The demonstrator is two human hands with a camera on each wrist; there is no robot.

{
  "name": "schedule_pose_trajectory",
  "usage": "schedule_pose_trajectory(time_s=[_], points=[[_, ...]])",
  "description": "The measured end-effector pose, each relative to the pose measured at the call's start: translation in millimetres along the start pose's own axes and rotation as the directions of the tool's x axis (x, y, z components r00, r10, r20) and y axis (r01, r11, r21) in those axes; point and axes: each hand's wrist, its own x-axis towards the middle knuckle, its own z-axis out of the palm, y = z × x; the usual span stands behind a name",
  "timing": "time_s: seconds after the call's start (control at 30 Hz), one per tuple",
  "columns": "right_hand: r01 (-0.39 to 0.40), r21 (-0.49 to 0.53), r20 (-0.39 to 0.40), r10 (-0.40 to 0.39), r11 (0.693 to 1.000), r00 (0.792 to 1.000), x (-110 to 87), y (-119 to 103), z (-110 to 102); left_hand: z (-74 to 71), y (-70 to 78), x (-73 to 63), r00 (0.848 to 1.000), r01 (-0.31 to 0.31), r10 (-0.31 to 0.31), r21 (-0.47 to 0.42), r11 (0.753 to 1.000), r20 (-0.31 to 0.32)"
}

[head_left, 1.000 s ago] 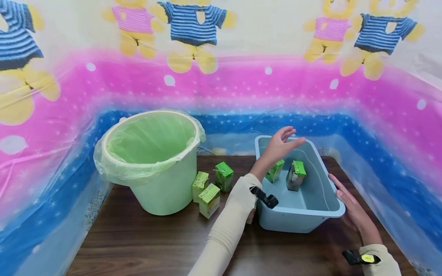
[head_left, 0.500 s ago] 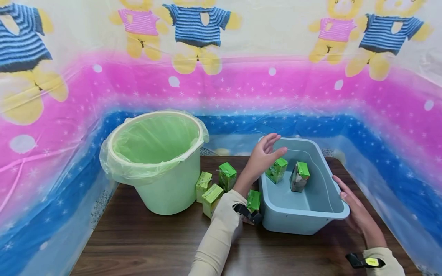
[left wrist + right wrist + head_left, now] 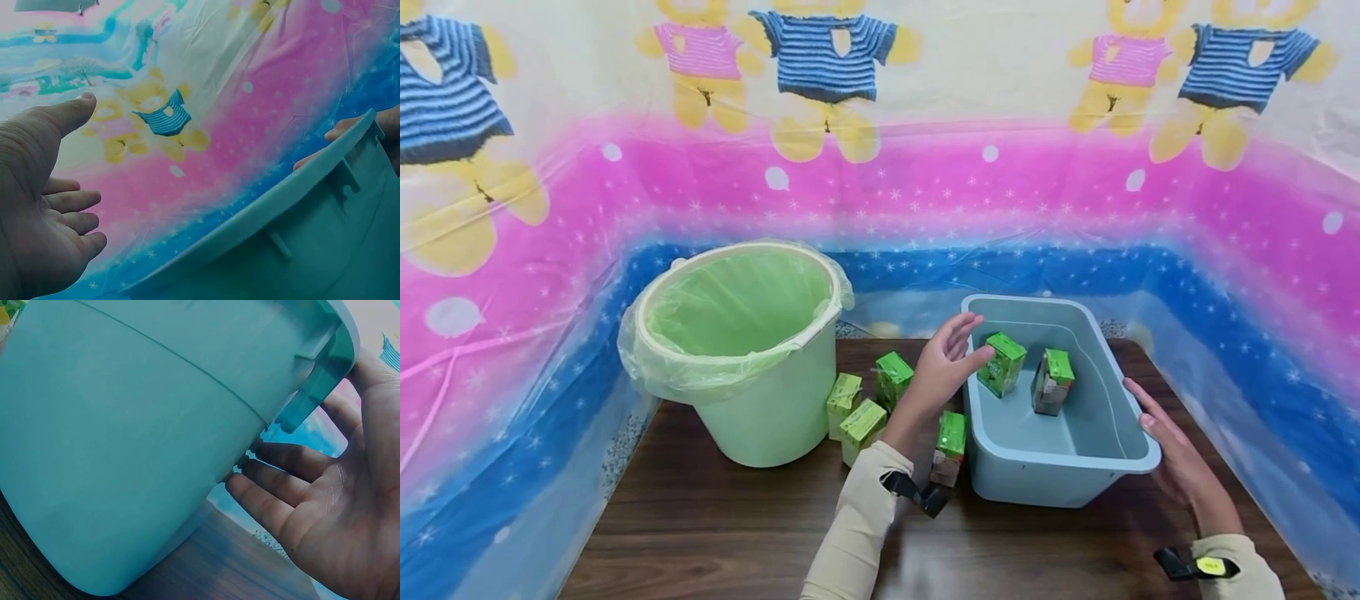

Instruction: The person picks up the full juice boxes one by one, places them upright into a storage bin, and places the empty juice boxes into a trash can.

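Observation:
A blue-grey plastic tub (image 3: 1045, 479) stands on the right of the table with two green drink cartons inside: one leaning carton (image 3: 1002, 367) near its left wall and one upright carton (image 3: 1054, 383) in the middle. My left hand (image 3: 942, 367) holds nothing; it is at the tub's left rim with thumb and fingers spread apart, as the left wrist view also shows. On the other side, my right hand (image 3: 1180, 454) touches the tub's outer right wall. In the right wrist view its fingertips (image 3: 240, 481) rest against that wall below the rim.
Left of the tub stands a pale green bucket (image 3: 767, 417) lined with a clear plastic bag (image 3: 677, 379). Between them are several cartons: one carton (image 3: 950, 450) beside the tub, another carton (image 3: 862, 427) near the bucket. A printed curtain (image 3: 925, 192) surrounds the wooden table (image 3: 737, 525).
My left hand has drawn back leftward from over the tub to its left rim. The carton beside the tub's left wall has come into view. My right hand stays at the tub.

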Motion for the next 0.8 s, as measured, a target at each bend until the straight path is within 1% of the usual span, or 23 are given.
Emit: schedule_pose_trajectory(time_s=[0.17,0.3,0.47,0.57,0.67,0.8], points=[[-0.003,-0.009,-0.022,0.003,1.000,1.000,-0.6,0.3,-0.4,-2.8,-5.7,-11.9,1.000,0.013,-0.014,-0.035,0.999,-0.016],[0.010,-0.011,-0.005,-0.010,1.000,1.000,-0.3,0.1,-0.8,-7.0,-11.5,-23.8,0.999,0.019,-0.020,-0.028,0.999,-0.028],[0.010,-0.020,-0.011,-0.010,1.000,1.000,-0.1,0.0,-0.8,-13.7,-25.9,-41.2,0.999,0.039,-0.040,-0.027,0.999,-0.024],[0.010,-0.025,-0.018,-0.010,1.000,1.000,0.6,0.6,-1.2,-16.8,-35.4,-49.8,0.999,0.044,-0.045,-0.037,0.998,-0.011],[0.015,-0.019,-0.013,-0.015,1.000,1.000,1.8,1.3,-1.1,-18.9,-43.8,-57.6,0.999,0.047,-0.047,-0.039,0.998,0.007],[0.037,-0.013,0.015,-0.037,0.999,0.999,3.3,2.2,-1.3,-20.9,-54.2,-67.7,0.997,0.076,-0.075,-0.049,0.996,0.013]])
